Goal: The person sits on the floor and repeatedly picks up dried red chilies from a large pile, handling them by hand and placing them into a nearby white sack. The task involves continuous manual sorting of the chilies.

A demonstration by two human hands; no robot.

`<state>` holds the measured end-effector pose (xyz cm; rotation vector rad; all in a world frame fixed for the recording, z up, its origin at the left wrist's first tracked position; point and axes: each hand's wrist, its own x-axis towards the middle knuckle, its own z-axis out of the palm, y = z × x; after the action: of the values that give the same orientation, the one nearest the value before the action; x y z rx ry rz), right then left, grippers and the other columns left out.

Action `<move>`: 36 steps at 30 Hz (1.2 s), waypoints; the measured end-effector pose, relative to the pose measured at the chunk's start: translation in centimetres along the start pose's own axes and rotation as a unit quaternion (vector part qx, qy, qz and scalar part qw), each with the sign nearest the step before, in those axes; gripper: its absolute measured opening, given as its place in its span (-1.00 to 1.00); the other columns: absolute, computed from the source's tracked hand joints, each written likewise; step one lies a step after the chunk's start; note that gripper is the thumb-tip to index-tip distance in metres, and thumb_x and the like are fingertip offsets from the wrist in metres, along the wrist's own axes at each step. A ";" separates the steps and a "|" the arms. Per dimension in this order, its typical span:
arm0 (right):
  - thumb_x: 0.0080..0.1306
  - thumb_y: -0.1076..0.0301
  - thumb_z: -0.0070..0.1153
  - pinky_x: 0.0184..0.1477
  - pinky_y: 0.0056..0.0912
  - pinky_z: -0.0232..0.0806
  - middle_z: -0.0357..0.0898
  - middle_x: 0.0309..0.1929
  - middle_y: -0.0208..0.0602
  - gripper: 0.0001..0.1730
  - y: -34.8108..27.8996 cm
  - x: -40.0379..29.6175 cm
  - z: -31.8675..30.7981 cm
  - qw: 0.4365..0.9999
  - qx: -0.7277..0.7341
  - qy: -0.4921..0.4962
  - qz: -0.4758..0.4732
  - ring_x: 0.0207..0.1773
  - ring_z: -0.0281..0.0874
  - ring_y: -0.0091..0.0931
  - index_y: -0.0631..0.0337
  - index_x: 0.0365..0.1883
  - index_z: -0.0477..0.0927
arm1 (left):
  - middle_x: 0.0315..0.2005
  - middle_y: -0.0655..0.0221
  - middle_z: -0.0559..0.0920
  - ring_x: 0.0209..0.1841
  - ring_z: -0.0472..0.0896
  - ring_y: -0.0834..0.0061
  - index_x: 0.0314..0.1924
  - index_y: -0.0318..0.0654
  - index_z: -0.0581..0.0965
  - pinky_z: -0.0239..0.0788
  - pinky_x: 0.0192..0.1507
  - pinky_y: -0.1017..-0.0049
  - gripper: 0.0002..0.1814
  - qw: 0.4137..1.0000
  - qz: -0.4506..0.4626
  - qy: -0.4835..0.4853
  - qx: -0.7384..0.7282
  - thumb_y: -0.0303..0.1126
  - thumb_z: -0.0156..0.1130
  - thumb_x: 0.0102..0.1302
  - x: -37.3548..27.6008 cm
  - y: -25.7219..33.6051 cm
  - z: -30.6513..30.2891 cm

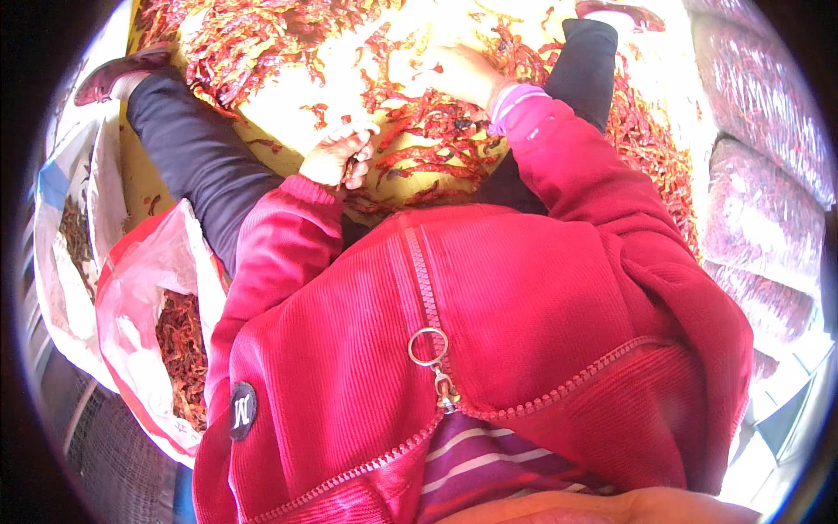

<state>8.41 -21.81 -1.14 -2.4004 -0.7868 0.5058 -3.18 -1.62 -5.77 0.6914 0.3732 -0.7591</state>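
Observation:
Dried red chillies (435,134) lie scattered over a yellow surface (419,187) between my outstretched legs. My left hand (337,159) is above that surface, fingers curled around a dark red dried chilli (351,162). Ahead and to the right, my right hand (461,73) reaches down among the loose chillies. Strong glare washes out its fingers, and a small red piece (437,68) shows at them. Whether the fingers grip anything cannot be told.
A larger heap of dried chillies (255,46) spreads at the far left. On my left stand a red-and-white sack (141,275) with chillies inside and another white sack (108,177). Clear plastic bags full of chillies (763,209) are stacked on the right.

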 end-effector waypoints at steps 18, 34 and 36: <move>0.09 0.26 -0.24 -0.31 -0.28 0.25 0.43 -0.47 -0.13 -0.77 3.6 -4.8 1.0 0.996 -0.028 0.012 0.082 -0.37 0.40 -0.27 0.19 -0.47 0.42 | -0.72 0.49 0.25 -0.77 0.13 0.65 -0.47 -0.13 0.30 -0.13 -0.83 0.69 -0.84 0.997 0.003 -0.049 -0.052 -0.24 -0.10 0.16 -1.7 0.0 1.7; 0.01 0.28 -0.15 -0.25 -0.29 0.26 0.45 -0.48 -0.22 -0.79 6.5 -3.0 2.3 0.979 -0.168 -0.062 0.102 -0.35 0.42 -0.29 0.16 -0.46 0.47 | -0.55 0.30 0.38 -0.63 0.29 0.57 -0.43 -0.22 0.33 0.05 -0.80 0.73 -0.87 0.998 0.024 -0.026 -0.059 -0.33 -0.07 0.06 -0.5 0.6 0.9; 0.03 0.19 -0.12 -0.28 -0.34 0.26 0.43 -0.45 -0.17 -0.76 5.0 -3.6 0.5 0.987 -0.084 -0.038 0.134 -0.32 0.40 -0.32 0.10 -0.41 0.47 | -0.61 0.32 0.37 -0.68 0.30 0.57 -0.44 -0.25 0.33 0.05 -0.81 0.69 -0.90 0.997 0.018 -0.064 -0.046 -0.41 -0.11 0.01 -0.6 0.7 0.5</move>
<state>7.57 -27.28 -3.94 -2.6753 -0.5585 0.6646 -3.08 -1.33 -4.79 0.5587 0.2773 -0.7425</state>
